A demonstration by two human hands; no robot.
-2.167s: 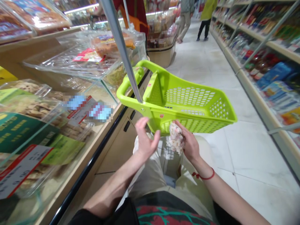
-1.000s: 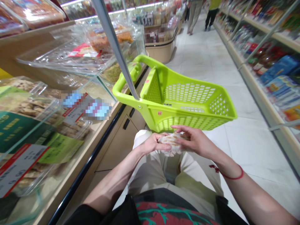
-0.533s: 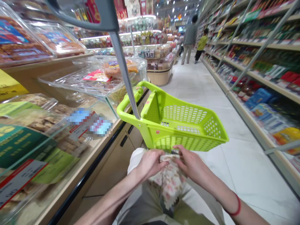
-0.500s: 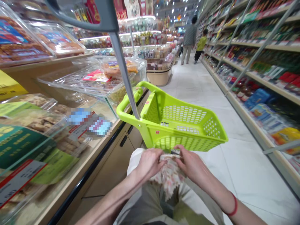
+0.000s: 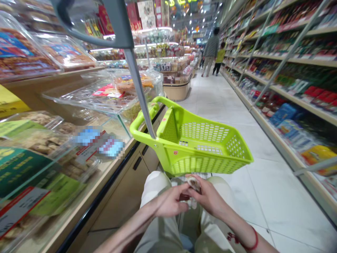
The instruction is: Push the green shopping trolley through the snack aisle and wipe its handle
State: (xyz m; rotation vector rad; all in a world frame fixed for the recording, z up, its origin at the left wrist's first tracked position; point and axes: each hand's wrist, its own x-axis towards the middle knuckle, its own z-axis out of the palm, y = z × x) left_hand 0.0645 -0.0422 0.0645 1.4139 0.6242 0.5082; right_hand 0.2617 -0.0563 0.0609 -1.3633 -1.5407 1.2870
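Observation:
Between my hands, above my lap, is a small bunched piece of pale, pinkish patterned cloth (image 5: 193, 182). My right hand (image 5: 212, 199) is closed around it, thumb and fingers on its near and far sides. My left hand (image 5: 171, 202) meets it from the left, fingers curled against the cloth and partly hidden. Most of the cloth is covered by the fingers. Just beyond my knees stands a lime-green shopping basket (image 5: 210, 165) with a grey pull handle (image 5: 137, 84); neither hand touches it.
On my left runs a display counter (image 5: 110, 175) with packaged foods (image 5: 39, 140) and clear plastic trays. Stocked shelves (image 5: 295, 88) line the right side. Two people (image 5: 210, 45) walk down the tiled aisle (image 5: 213, 95) ahead.
The cloth, hanging spread and ruffled below my fingers before, is now gathered into a small bundle. My hands have come lower and closer together. The people ahead are slightly farther off.

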